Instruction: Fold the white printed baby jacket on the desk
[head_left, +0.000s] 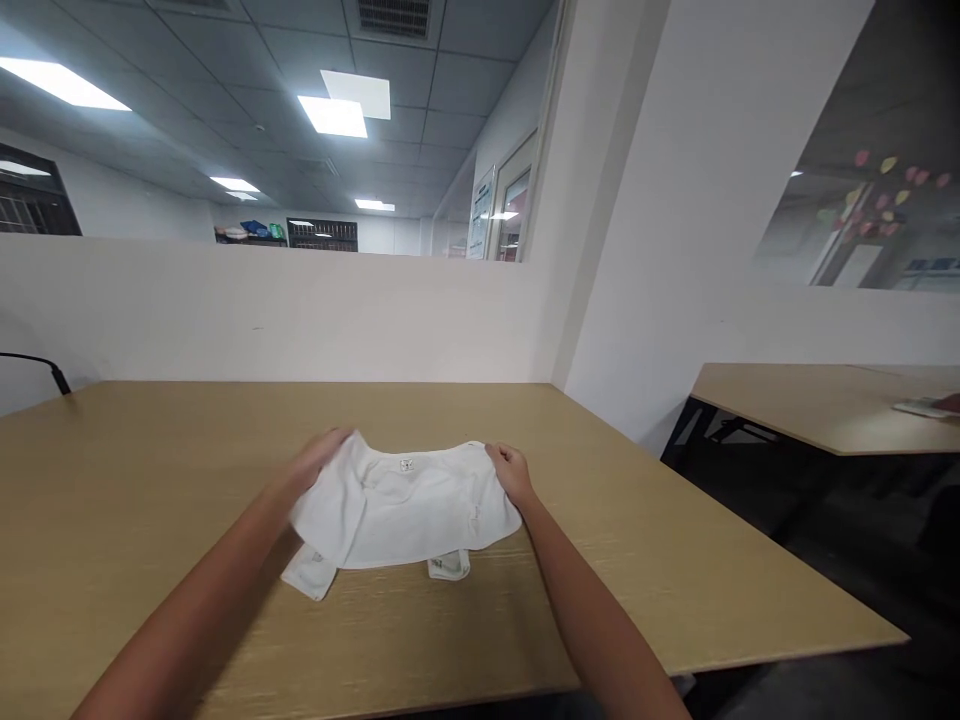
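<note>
- White garment (405,510): soft, thin cloth, folded into a rough rectangle, lightly creased, a small label sewn near its far edge; lying about mid-table, slightly toward the near side.
- Two short strap-like ends (450,566) poking out from under the near edge, flat on the wood.
- Left hand (319,460): closed on the far left corner of the garment, fingers curled over the cloth, lifting that corner a little off the surface.
- Right hand (510,470): pinched shut on the far right corner, knuckles up, cloth bunched under the fingers.
- Both bare forearms reaching in from the near edge, either side of the garment.
- Table (150,480): pale wood-grain laminate, matte, flat, with a straight right edge.
- White partition wall (262,310) just behind the table, plain and smooth; white column (675,250) rising at the far right corner.
- Black curved cable or arm (45,368) at the far left, against the partition.
- Second table (817,400) well apart to the right, same pale top, dark legs beneath; a flat whitish object (922,407) on it, with a bit of another person's hand at the frame edge, too small to tell more.
- Nothing lying between the hands and the garment.
</note>
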